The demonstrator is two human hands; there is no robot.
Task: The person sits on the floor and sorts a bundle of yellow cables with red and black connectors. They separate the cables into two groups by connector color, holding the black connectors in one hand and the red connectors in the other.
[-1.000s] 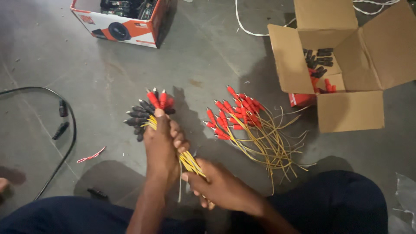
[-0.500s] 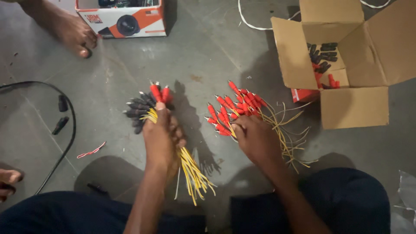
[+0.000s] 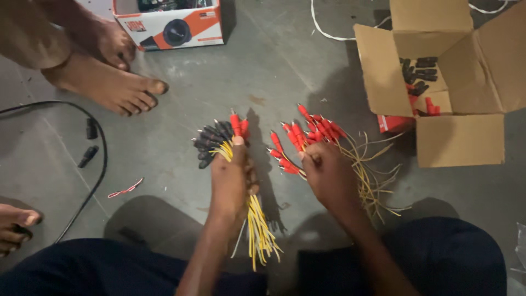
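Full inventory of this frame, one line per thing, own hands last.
bundle of probes: one, black and red tips, yellow wires, in left hand
loose pile of probes: one, red tips, yellow wires, floor centre
cardboard box: one, brown, open, upper right
printed box: one, white and orange, top
black cable: one, left floor
bystander's feet: two, bare, upper left
left hand: grip closed on bundle
right hand: on the pile
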